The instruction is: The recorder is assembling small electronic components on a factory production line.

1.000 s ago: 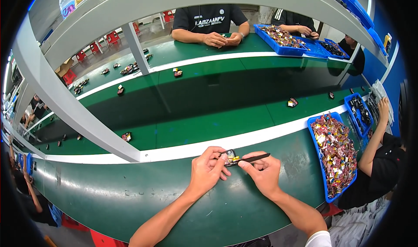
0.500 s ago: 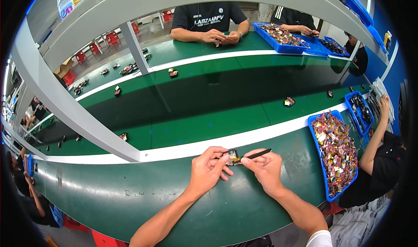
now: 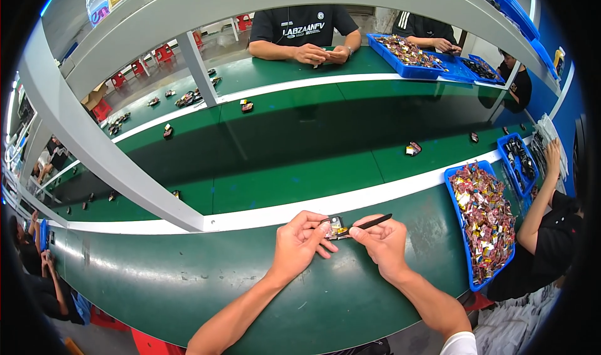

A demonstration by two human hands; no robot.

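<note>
My left hand (image 3: pixel 299 242) is closed on a small black casing (image 3: pixel 337 221) with pinkish and yellow parts inside it, held just above the near green worktop. My right hand (image 3: pixel 383 242) grips a thin black pen-like tool (image 3: pixel 375 221) between thumb and fingers. Its tip reaches down to the lower right edge of the casing. From here I cannot tell whether the tip touches the parts. The hands are close together, with the casing and tool between them.
To my right stands a blue tray (image 3: pixel 462 223) heaped with small pink and yellow parts, and beyond it a blue bin (image 3: pixel 518 164) of black pieces. A green conveyor (image 3: pixel 300 167) carries small assemblies behind a white rail (image 3: pixel 325 206). A grey post (image 3: pixel 106 130) rises at left. Co-workers sit around.
My hands, the casing and the tool are almost where they were, with only a slight shift. Small assemblies on the conveyor have moved a little to the left.
</note>
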